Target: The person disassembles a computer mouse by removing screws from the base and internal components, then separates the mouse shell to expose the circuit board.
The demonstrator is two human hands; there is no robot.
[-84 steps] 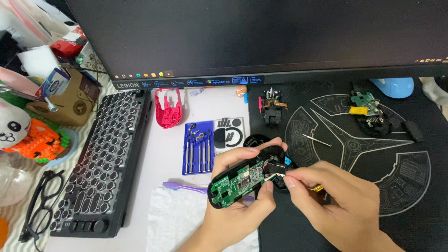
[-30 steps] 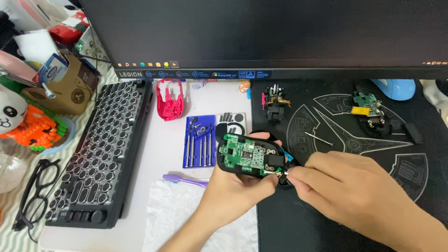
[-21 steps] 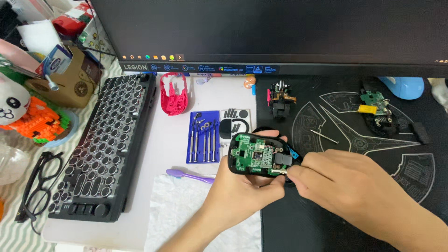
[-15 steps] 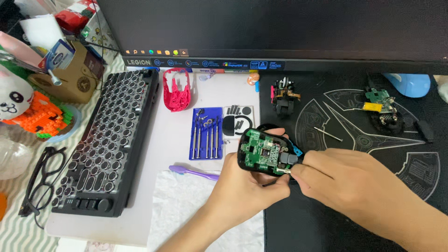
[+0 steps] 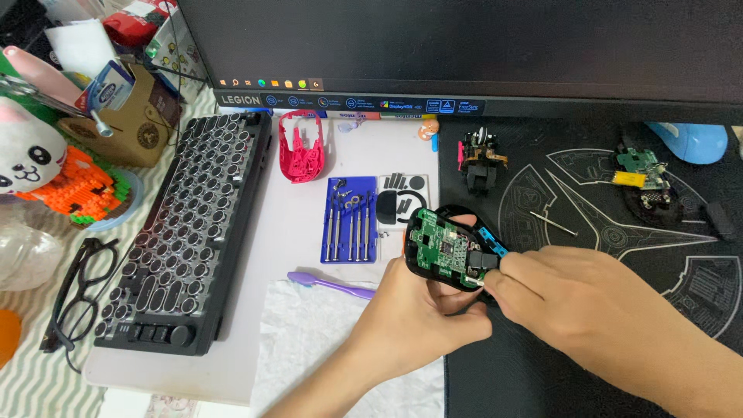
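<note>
My left hand (image 5: 410, 325) grips an opened black mouse base with a bare green circuit board (image 5: 437, 251), held up over the seam between the white mat and the black pad. My right hand (image 5: 588, 310) comes in from the right, its fingertips pinched on a small black part (image 5: 481, 259) at the board's right edge. A blue piece (image 5: 490, 238) sticks out just above those fingertips. Whether the right hand also holds a tool is hidden by its fingers.
A blue tray of small screwdrivers (image 5: 348, 220), a red mouse shell (image 5: 300, 147), a purple pry tool (image 5: 333, 285) and white cloth (image 5: 309, 348) lie left of the hands. A black keyboard (image 5: 186, 240) and glasses (image 5: 77, 286) sit further left. Small mouse parts (image 5: 480, 162), a little board (image 5: 642, 170) and a metal pin (image 5: 553, 223) lie on the black pad (image 5: 619, 364).
My left hand has turned the mouse base so the green board faces up more squarely. My right hand has stayed pinched at its right edge. The view has shifted slightly.
</note>
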